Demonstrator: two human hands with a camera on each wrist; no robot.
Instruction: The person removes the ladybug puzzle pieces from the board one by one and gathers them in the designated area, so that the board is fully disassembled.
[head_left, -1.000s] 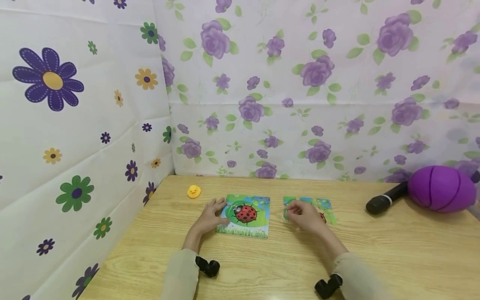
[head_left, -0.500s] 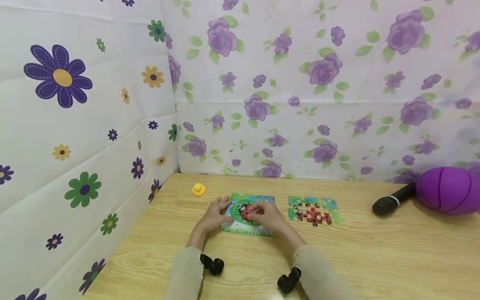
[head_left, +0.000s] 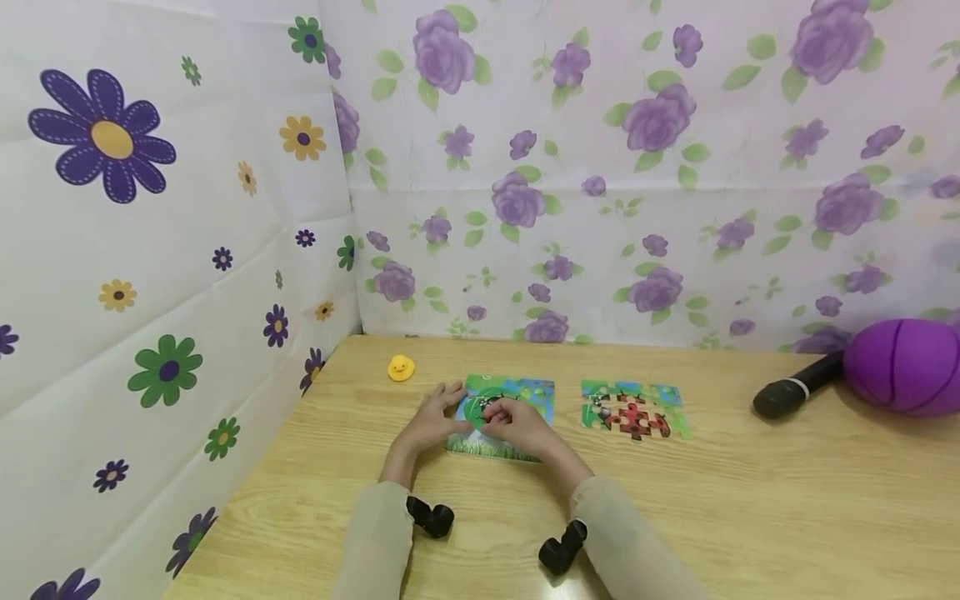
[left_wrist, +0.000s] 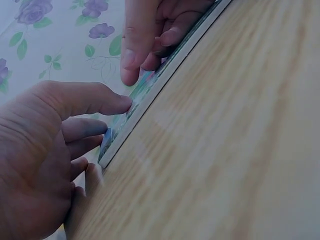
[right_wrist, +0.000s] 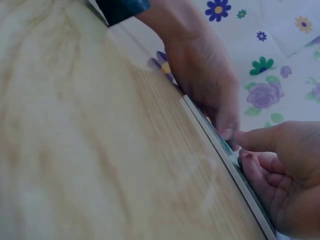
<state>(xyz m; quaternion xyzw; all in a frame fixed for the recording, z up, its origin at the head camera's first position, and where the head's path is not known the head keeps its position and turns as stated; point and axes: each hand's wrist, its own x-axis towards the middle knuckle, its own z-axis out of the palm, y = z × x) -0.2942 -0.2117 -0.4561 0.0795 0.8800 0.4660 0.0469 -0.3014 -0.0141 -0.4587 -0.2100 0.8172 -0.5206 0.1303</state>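
Rectangular green-and-blue ladybug board (head_left: 501, 387), flat on the pale wooden table (head_left: 750, 508), is touched at left by the spread-fingered left hand (head_left: 431, 423) and covered centrally by the right hand (head_left: 522, 425), fingertips narrowed, contents untellable.

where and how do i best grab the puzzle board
Probably the front edge of the puzzle board, from the person's side: the board lies flat on the table, but its thickness shows there, and the left hand and right hand leave most of that edge uncovered.
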